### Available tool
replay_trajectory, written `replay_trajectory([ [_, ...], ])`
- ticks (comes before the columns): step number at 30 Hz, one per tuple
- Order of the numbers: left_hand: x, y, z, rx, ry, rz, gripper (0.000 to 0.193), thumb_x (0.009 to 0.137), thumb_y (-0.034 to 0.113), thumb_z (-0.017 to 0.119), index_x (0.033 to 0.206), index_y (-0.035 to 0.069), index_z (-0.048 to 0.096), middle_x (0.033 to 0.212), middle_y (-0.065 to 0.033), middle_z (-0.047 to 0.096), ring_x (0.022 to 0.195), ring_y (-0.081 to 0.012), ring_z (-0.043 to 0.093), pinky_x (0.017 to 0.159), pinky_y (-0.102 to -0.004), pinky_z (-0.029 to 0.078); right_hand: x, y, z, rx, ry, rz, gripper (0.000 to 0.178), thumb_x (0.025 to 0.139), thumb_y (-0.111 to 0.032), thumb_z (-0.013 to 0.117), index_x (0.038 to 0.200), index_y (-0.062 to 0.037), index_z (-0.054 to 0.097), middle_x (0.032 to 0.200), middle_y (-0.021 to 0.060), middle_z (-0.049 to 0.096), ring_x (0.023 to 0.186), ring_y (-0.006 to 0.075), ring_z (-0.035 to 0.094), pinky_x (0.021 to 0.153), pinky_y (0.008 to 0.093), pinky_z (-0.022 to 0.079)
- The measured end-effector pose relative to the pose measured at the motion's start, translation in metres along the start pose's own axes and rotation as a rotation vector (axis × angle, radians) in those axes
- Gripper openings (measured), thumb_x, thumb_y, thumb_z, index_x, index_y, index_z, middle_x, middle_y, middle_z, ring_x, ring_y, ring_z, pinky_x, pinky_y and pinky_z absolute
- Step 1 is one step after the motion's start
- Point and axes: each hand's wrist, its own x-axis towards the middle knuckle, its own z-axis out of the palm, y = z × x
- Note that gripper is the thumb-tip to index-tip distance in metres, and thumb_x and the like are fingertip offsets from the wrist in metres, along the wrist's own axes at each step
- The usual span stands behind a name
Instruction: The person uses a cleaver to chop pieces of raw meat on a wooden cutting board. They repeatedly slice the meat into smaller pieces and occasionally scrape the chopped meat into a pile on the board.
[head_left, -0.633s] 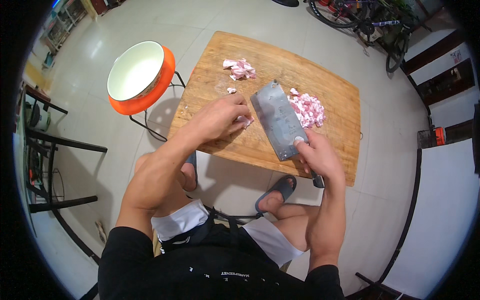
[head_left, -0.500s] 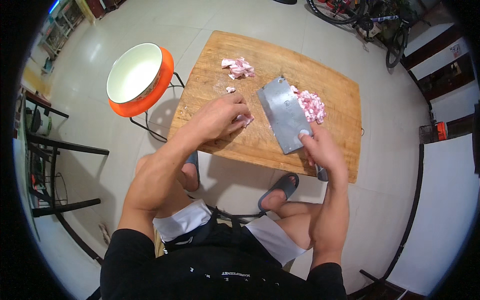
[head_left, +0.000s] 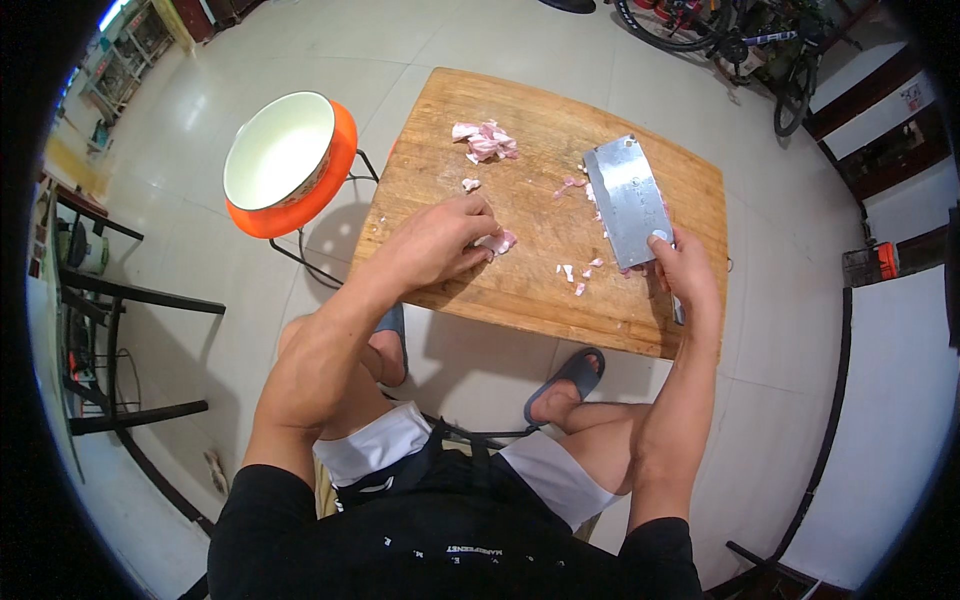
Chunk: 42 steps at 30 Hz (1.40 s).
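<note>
My right hand (head_left: 682,265) is closed round the handle of a broad steel cleaver (head_left: 628,198), whose blade lies tilted over the right part of the wooden board table (head_left: 545,115). The blade hides most of the chopped meat there; a few bits (head_left: 572,187) peek out at its left edge. Several small scraps (head_left: 580,288) lie nearer the front edge. On the left, my left hand (head_left: 455,238) has its fingers bent down on a pink-and-white piece of meat (head_left: 499,241) against the wood. Farther back sits a heap of uncut meat (head_left: 486,141), with a small white lump (head_left: 471,185) nearer me.
A white enamel basin (head_left: 278,150) stands on an orange stool (head_left: 340,165) with black legs, left of the board. Farther left is a black-legged frame (head_left: 150,290). Bicycles (head_left: 740,45) stand at the back right. My slippered feet are under the board's front edge.
The cleaver has moved right, its blade now over the chopped pile, uncovering small scraps on the wood. My left hand stays at the same piece of meat. The view has shifted slightly.
</note>
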Motion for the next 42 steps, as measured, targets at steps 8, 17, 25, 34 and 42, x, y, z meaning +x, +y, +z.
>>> replay_trajectory([
  [8, 0.009, 0.002, 0.007, 0.018, 0.008, 0.002, 0.018, 0.099, 0.016, 0.076, 0.114, 0.007, 0.078, 0.115, -0.0112, 0.071, 0.106, -0.0339, 0.071, 0.090, -0.0439, 0.059, -0.023, -0.009, -0.001, 0.074, 0.077, 0.030, 0.023, 0.106, -0.020, 0.065, 0.104, 0.0024, 0.070, 0.068, 0.0020, 0.061, 0.051, 0.0106, 0.053, 0.048, 0.0305, 0.043],
  [17, 0.009, 0.002, 0.007, 0.001, 0.010, 0.020, 0.018, 0.098, 0.015, 0.077, 0.114, 0.008, 0.078, 0.113, -0.0103, 0.070, 0.105, -0.0331, 0.071, 0.090, -0.0438, 0.059, -0.061, -0.035, 0.004, 0.054, -0.373, 0.008, 0.022, 0.106, -0.024, 0.066, 0.109, -0.0028, 0.070, 0.072, -0.0017, 0.059, 0.060, 0.0079, 0.054, 0.050, 0.0298, 0.043],
  [25, 0.008, 0.008, 0.001, 0.072, 0.024, -0.018, 0.015, 0.098, 0.017, 0.078, 0.110, 0.008, 0.079, 0.110, -0.0108, 0.069, 0.100, -0.0333, 0.071, 0.085, -0.0447, 0.059, -0.024, 0.004, -0.002, -0.132, -0.118, -0.006, 0.028, 0.103, -0.024, 0.067, 0.109, 0.0030, 0.073, 0.075, 0.0079, 0.069, 0.066, 0.0183, 0.065, 0.063, 0.0387, 0.052],
  [34, 0.011, 0.012, 0.025, 0.070, 0.125, -0.051, 0.018, 0.100, 0.023, 0.075, 0.111, 0.010, 0.079, 0.104, -0.0117, 0.070, 0.097, -0.0346, 0.072, 0.082, -0.0462, 0.059, -0.036, -0.010, -0.008, -0.240, 0.279, -0.124, 0.032, 0.104, -0.026, 0.067, 0.108, 0.0045, 0.073, 0.075, 0.0111, 0.068, 0.068, 0.0206, 0.063, 0.068, 0.0413, 0.051],
  [42, 0.015, 0.019, 0.034, 0.174, 0.156, 0.000, 0.018, 0.100, 0.025, 0.072, 0.101, 0.008, 0.077, 0.099, -0.0117, 0.069, 0.094, -0.0356, 0.072, 0.079, -0.0483, 0.060, -0.069, -0.023, 0.001, -0.087, -0.138, -0.127, 0.029, 0.104, -0.022, 0.067, 0.114, 0.0041, 0.073, 0.082, 0.0082, 0.071, 0.073, 0.0166, 0.064, 0.071, 0.0377, 0.054],
])
